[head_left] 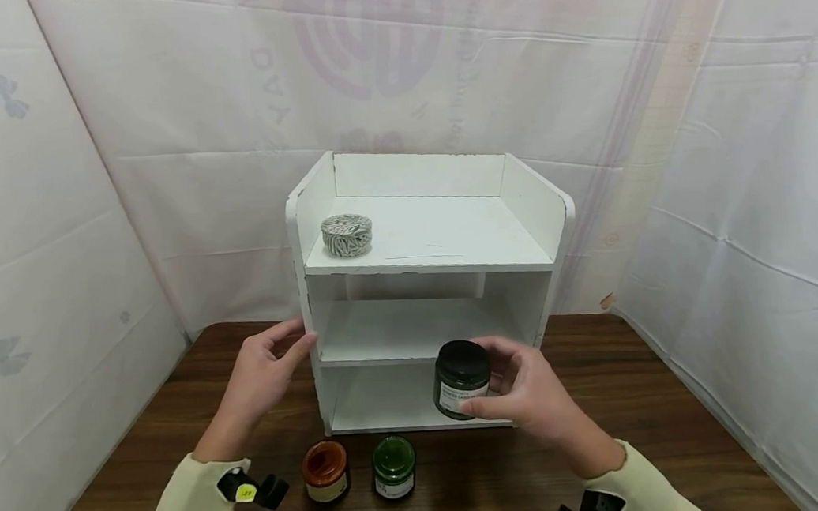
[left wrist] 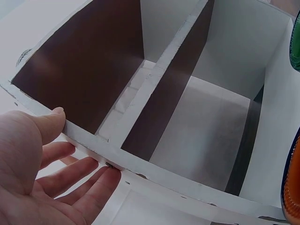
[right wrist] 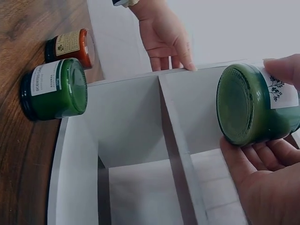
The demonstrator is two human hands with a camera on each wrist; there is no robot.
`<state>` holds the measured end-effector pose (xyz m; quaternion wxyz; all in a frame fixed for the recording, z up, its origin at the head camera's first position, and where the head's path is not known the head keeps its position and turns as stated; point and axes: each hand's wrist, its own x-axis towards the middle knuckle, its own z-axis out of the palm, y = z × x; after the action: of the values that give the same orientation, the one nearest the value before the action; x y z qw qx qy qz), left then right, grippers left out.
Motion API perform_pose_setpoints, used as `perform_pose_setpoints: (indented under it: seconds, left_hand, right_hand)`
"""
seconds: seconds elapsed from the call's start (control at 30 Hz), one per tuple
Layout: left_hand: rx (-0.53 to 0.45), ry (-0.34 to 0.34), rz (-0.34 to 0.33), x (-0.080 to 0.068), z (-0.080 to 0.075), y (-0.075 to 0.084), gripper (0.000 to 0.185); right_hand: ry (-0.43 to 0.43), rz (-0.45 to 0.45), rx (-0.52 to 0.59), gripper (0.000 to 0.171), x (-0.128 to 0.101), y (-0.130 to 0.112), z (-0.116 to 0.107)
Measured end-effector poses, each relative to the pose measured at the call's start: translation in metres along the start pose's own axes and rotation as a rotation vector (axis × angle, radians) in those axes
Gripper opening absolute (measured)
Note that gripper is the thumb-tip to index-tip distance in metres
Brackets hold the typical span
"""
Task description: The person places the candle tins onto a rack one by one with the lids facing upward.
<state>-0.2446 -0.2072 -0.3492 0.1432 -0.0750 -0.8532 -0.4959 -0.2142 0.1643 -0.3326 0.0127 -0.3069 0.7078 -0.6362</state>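
My right hand (head_left: 525, 390) grips a dark green scented candle jar (head_left: 451, 399) with a black lid and white label. The jar is raised in front of the white shelf unit (head_left: 430, 358), level with its lower openings. In the right wrist view, the jar's green glass base (right wrist: 236, 105) faces the camera, thumb and fingers on opposite sides. My left hand (head_left: 264, 372) touches the unit's left side panel; in the left wrist view its thumb (left wrist: 51, 124) lies at the front edge and its loosely spread fingers (left wrist: 93, 185) are along the outer face.
An orange candle jar (head_left: 326, 471) and a green candle jar (head_left: 394, 467) stand on the dark wooden table (head_left: 642, 429) before the unit. A round patterned tin (head_left: 347, 236) sits at the top shelf's left. White sheeting (head_left: 197, 183) encloses the back and sides.
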Motion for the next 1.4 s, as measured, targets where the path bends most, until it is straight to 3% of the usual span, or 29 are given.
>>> perform_pose_setpoints:
  seconds: [0.67,0.97,1.4]
  left_hand:
    - [-0.008,0.011,0.023,0.000,0.001,0.001,0.054]
    - [-0.002,0.013,0.015,0.000,0.002,0.000,0.054]
    - [-0.001,0.014,0.017,-0.001,0.001,0.001,0.054]
  right_hand:
    - [-0.003,0.069,-0.003,0.065,0.017,-0.032,-0.004]
    - [-0.028,0.020,-0.021,0.064,0.024,-0.041,-0.006]
    - [-0.020,0.003,-0.151,0.062,0.038,-0.056,-0.004]
